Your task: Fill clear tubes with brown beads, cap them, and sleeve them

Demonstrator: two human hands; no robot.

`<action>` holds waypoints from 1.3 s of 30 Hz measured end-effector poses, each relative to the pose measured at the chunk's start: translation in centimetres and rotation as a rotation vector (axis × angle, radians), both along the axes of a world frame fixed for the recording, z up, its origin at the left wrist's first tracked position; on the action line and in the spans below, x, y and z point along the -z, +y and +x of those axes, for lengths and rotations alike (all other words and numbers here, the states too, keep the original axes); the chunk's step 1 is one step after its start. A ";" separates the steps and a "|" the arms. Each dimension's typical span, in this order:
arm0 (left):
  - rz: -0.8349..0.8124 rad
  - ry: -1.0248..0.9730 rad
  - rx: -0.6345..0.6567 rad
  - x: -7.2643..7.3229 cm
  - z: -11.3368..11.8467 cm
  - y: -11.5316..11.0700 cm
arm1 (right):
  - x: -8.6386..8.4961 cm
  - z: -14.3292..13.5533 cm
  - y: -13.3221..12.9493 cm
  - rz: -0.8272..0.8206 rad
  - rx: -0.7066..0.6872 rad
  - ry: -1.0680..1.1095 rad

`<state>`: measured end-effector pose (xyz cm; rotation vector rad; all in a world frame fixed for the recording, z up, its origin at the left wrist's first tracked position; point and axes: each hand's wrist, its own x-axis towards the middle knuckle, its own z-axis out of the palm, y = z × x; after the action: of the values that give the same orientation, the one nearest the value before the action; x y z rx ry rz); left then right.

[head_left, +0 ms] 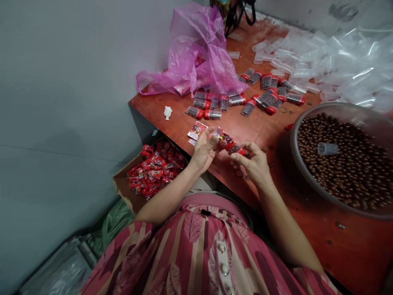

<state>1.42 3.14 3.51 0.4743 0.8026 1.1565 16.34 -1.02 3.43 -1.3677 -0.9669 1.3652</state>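
My left hand (205,152) grips a small red printed packet (225,138) near the front edge of the table. At the packet's right end, my right hand (252,163) pinches a clear tube with a red cap (237,150), dark balls showing inside it. The tube's left end meets the packet; whether it is inside cannot be made out. Just beyond my left hand, flat printed packets (197,130) lie on the wood. Several filled red-capped tubes (212,114) rest farther back.
A large tub (296,159) of brown balls stands at right, with a clear cup (327,148) on them. Empty clear tubes (346,61) are heaped behind. A pink plastic bag (196,61) lies at the back left. Below the edge, a cardboard box (123,184) holds red packets.
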 end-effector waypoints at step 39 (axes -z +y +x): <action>-0.107 0.108 -0.402 2.2 -8.0 -6.2 | 2.1 -0.8 1.1 0.344 -0.154 -0.392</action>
<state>-6.62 -3.05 1.30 0.2935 1.0807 1.4574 15.56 0.11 1.37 -1.3372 -1.5188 0.9922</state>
